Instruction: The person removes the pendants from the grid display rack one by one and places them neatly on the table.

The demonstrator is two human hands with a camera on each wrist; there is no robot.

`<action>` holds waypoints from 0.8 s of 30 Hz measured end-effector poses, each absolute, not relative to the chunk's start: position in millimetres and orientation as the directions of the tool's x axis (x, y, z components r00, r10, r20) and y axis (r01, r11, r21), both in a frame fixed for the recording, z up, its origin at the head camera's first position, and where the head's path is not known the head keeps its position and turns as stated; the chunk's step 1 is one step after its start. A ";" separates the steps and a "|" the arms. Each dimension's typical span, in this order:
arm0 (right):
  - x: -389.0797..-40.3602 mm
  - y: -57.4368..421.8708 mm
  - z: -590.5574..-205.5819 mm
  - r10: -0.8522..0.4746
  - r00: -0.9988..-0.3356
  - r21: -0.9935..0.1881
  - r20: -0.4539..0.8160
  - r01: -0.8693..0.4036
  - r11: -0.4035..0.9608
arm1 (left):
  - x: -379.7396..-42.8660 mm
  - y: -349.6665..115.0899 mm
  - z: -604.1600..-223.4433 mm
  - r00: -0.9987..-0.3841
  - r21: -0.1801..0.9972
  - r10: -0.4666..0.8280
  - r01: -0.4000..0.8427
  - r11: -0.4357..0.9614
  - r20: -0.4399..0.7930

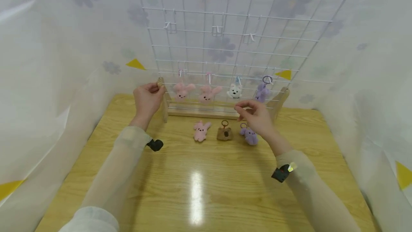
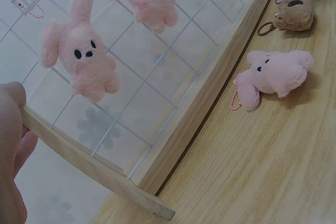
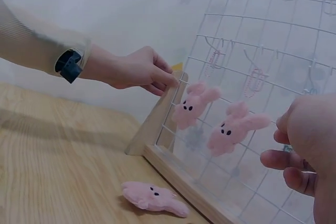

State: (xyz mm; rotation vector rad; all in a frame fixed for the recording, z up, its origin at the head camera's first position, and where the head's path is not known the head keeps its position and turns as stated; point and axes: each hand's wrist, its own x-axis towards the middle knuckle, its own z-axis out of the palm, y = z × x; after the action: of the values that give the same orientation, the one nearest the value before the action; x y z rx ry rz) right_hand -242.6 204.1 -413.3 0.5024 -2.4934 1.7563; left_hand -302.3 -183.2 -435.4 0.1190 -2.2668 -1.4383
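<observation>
The person's left hand pinches the top of the pale wooden side post of the white wire grid rack; the right hand hovers with fingers loosely curled, holding nothing, just at 6 o'clock below the purple plush bunny keychain hanging on the grid; on the yellow wooden table lie a pink plush bunny, a brown plush bear and another purple plush.

Bright, even light; glare on table.
</observation>
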 end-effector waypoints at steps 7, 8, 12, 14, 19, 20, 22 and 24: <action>-239.0 233.0 -403.0 -0.157 -0.950 -0.913 0.271 -0.306 0.269 | -302.1 -180.9 -435.2 -0.900 0.877 -0.298 0.160 0.453 0.319; -238.7 237.1 -401.6 -0.148 -0.951 -0.916 0.270 -0.301 0.263 | -302.1 -180.6 -435.3 -0.898 0.875 -0.298 0.163 0.456 0.323; -237.9 252.7 -395.9 -0.104 -0.961 -0.922 0.258 -0.277 0.271 | -301.1 -179.2 -435.0 -0.891 0.864 -0.293 0.182 0.469 0.347; -238.2 259.9 -393.3 -0.081 -0.962 -0.919 0.261 -0.274 0.282 | -300.5 -179.0 -434.8 -0.889 0.860 -0.289 0.189 0.473 0.354; -242.4 274.6 -386.2 -0.018 -0.970 -0.909 0.241 -0.232 0.346 | -299.9 -180.5 -434.9 -0.892 0.859 -0.298 0.166 0.484 0.341; -244.2 276.8 -385.0 -0.006 -0.972 -0.906 0.234 -0.220 0.361 | -299.5 -181.1 -434.6 -0.891 0.859 -0.303 0.160 0.486 0.337; -248.9 280.4 -382.5 0.016 -0.976 -0.904 0.218 -0.196 0.380 | -299.3 -182.2 -434.4 -0.892 0.860 -0.309 0.151 0.487 0.331; -254.0 283.1 -380.7 0.032 -0.977 -0.901 0.211 -0.181 0.394 | -299.2 -182.9 -434.6 -0.893 0.861 -0.309 0.148 0.487 0.328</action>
State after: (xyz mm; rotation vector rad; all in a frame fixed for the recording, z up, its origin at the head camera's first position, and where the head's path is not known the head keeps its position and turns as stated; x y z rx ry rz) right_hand -254.0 283.1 -380.7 0.1334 -2.4548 1.6245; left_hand -299.2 -182.9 -434.6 0.1337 -2.2932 -1.3894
